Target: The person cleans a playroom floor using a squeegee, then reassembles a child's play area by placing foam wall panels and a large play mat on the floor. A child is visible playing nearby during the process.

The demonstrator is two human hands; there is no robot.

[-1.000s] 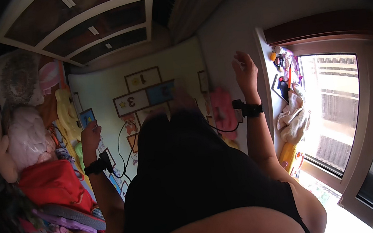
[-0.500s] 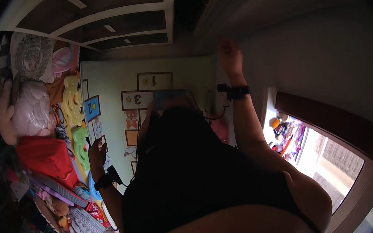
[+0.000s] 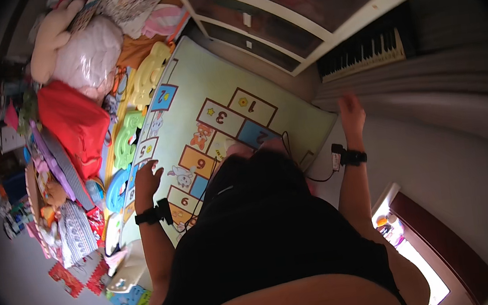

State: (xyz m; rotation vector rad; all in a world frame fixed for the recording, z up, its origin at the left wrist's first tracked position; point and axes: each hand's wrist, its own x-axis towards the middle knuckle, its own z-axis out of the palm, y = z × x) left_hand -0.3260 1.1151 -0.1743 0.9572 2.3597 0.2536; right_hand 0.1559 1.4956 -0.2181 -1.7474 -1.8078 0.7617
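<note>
My left hand [image 3: 148, 179] hangs over the left side of a pale green play mat [image 3: 201, 67] printed with coloured squares and cartoon animals. Its fingers are loosely apart, with nothing visible in them. On the right, my right hand [image 3: 352, 115] is raised near the pale wall, below a keyboard. Motion blurs its fingers, and I see no object in it. Each wrist wears a black strap with a small device, the left strap [image 3: 153, 214] and the right strap [image 3: 353, 157]; thin cables run from them toward my body. My feet are on the mat, mostly hidden by my dark clothing.
Piled along the left are a red cloth bag [image 3: 76, 129], a plastic-wrapped bundle [image 3: 88, 53] and yellow, green and blue plastic panels [image 3: 129, 139]. Ahead stands a white-framed cabinet [image 3: 300, 65]; a piano keyboard [image 3: 362, 57] is beside it. A bright window [image 3: 422, 264] is at lower right.
My view has turned, so the mat, cabinet and pile appear rotated and the keyboard shows clearly. The picture is brighter. Both hands remain raised apart; the right one sits lower in the picture.
</note>
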